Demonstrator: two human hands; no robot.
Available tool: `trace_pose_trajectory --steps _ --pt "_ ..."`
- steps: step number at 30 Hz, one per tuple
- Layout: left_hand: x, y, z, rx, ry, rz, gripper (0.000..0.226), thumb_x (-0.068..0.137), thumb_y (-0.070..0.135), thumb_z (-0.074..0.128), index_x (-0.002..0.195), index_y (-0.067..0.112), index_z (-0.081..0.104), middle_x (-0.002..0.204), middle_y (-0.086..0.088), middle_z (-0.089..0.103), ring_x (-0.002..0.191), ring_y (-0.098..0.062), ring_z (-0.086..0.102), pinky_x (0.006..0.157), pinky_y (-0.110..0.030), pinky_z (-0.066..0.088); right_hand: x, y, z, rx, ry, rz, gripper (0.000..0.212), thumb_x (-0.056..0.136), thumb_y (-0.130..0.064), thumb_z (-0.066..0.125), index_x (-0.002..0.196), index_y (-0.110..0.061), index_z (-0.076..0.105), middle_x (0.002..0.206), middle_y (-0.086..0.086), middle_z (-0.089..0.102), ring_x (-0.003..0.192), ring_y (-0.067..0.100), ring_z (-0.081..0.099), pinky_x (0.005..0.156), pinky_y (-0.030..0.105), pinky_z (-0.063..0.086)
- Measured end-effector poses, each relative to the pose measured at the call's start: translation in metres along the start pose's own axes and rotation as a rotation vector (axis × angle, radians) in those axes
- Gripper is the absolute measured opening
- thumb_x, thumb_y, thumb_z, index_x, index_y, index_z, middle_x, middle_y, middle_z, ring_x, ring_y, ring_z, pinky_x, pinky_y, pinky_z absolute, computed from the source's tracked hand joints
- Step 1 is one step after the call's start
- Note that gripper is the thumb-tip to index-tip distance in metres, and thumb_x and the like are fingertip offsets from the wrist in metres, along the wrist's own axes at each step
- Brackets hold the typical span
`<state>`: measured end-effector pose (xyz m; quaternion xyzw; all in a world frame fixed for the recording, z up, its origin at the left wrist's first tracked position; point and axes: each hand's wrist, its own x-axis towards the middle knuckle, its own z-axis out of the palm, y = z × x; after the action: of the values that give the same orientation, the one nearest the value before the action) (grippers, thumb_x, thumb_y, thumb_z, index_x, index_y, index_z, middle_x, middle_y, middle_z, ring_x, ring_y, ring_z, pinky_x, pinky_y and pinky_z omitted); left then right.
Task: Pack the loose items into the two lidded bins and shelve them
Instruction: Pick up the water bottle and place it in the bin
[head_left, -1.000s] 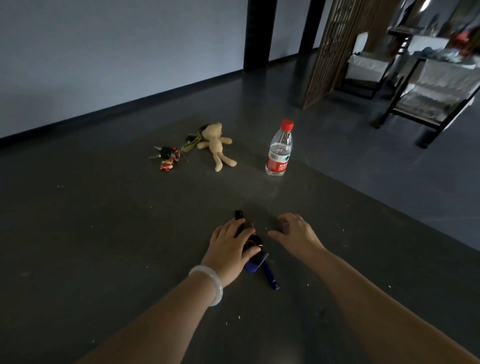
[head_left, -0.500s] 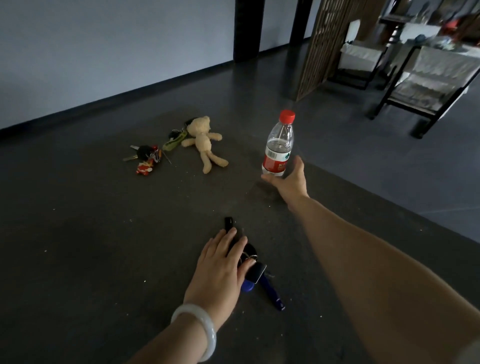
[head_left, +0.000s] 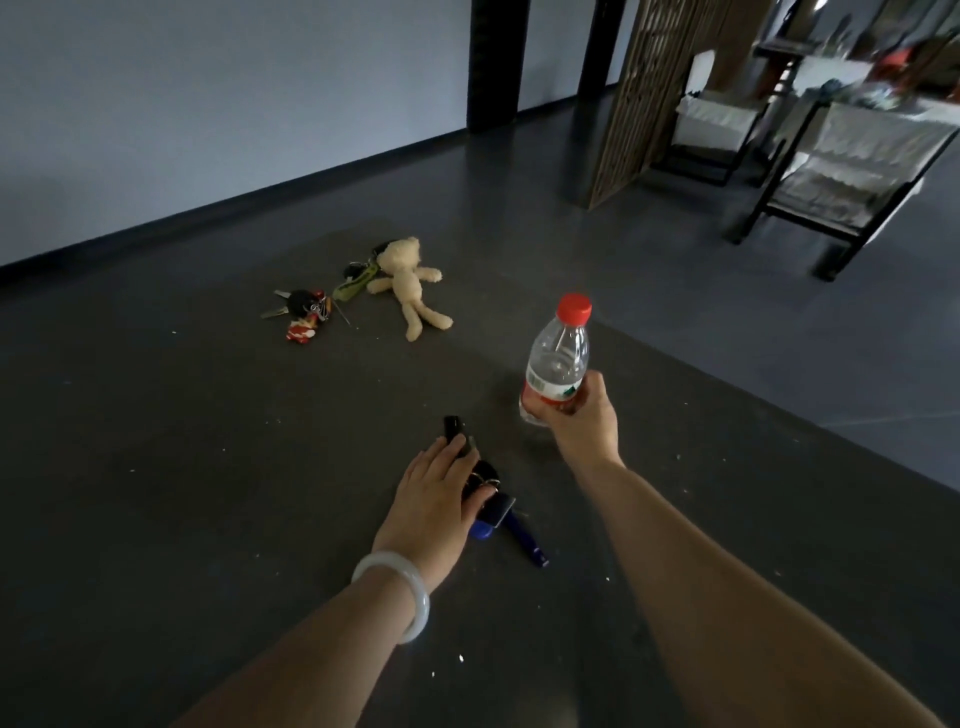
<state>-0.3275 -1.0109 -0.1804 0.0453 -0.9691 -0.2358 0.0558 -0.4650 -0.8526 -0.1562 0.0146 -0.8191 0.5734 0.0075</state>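
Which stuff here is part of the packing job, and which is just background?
Job: clear plastic water bottle with red cap, gripped by right hand; dark keyring bundle with blue pieces under left hand; beige plush bear; keys with red charm.
Background: wooden lattice screen; black-framed white-cushioned chairs.

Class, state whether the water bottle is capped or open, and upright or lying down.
Capped and nearly upright: the red cap tops the water bottle, gripped by the right hand around its label, neck uppermost.
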Motion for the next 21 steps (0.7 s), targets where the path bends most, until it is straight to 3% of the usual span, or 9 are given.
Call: trace_pose_trajectory --steps 5,8,10,12,15,17,21 --pt "-0.02 0.009 -0.011 -0.165 0.008 0.009 0.048 0.096 0.033 0.056 0.142 0.021 0.047 0.15 0.007 0.041 0.144 -0.009 0.025 0.113 -0.012 0.007 -0.079 0.006 -0.039 -0.038 0.022 0.033 0.053 0.06 -0.038 0.087 0.099 -0.037 0.051 0.097 -0.012 0.065 0.087 0.003 0.062 0.069 0.021 0.048" --pt "-0.055 0.022 -0.013 -0.305 0.005 -0.004 0.04 0.092 0.023 0.065 0.131 0.02 0.057 0.138 0.005 0.053 0.133 -0.008 0.042 0.112 -0.019 0.028 -0.122 0.01 -0.061 -0.08 0.043 0.053 0.051 0.059 -0.039 0.087 0.095 -0.035 0.05 0.096 -0.011 0.065 0.087 0.007 0.063 0.072 0.028 0.052" --pt "-0.083 0.031 -0.013 -0.356 0.016 0.003 0.029 0.089 0.015 0.067 0.116 0.025 0.062 0.122 0.006 0.057 0.11 0.002 0.054 0.101 -0.019 0.043 -0.147 0.012 -0.076 -0.104 0.06 0.056 0.049 0.059 -0.037 0.087 0.09 -0.034 0.05 0.095 -0.01 0.065 0.087 0.009 0.063 0.073 0.031 0.053" --pt "-0.106 0.042 -0.014 -0.361 -0.007 0.0 0.021 0.09 0.012 0.066 0.101 0.029 0.062 0.109 0.005 0.054 0.091 0.005 0.055 0.088 -0.011 0.044 -0.169 0.013 -0.091 -0.128 0.065 0.065 0.049 0.059 -0.037 0.087 0.091 -0.034 0.05 0.097 -0.009 0.064 0.089 0.01 0.062 0.071 0.028 0.051" --pt "-0.126 0.06 -0.015 -0.37 -0.075 0.016 0.014 0.091 0.015 0.064 0.096 0.028 0.061 0.104 0.004 0.055 0.087 0.002 0.055 0.076 -0.003 0.038 -0.198 0.017 -0.115 -0.146 0.089 0.094 0.052 0.06 -0.037 0.087 0.099 -0.031 0.052 0.102 -0.006 0.063 0.092 0.012 0.062 0.074 0.029 0.051" --pt "-0.136 0.077 -0.018 -0.391 -0.087 0.045 0.012 0.091 0.017 0.064 0.094 0.028 0.062 0.099 0.004 0.059 0.085 0.0 0.056 0.074 -0.005 0.039 -0.216 0.021 -0.131 -0.151 0.108 0.114 0.054 0.06 -0.036 0.087 0.102 -0.029 0.053 0.105 -0.004 0.062 0.093 0.013 0.062 0.079 0.034 0.053" --pt "-0.153 0.123 -0.022 -0.467 -0.044 0.098 0.011 0.089 0.009 0.064 0.089 0.02 0.066 0.082 0.01 0.066 0.082 -0.011 0.06 0.074 -0.022 0.046 -0.252 0.027 -0.164 -0.169 0.161 0.16 0.057 0.06 -0.038 0.086 0.105 -0.026 0.053 0.106 -0.003 0.061 0.094 0.013 0.061 0.076 0.03 0.052"
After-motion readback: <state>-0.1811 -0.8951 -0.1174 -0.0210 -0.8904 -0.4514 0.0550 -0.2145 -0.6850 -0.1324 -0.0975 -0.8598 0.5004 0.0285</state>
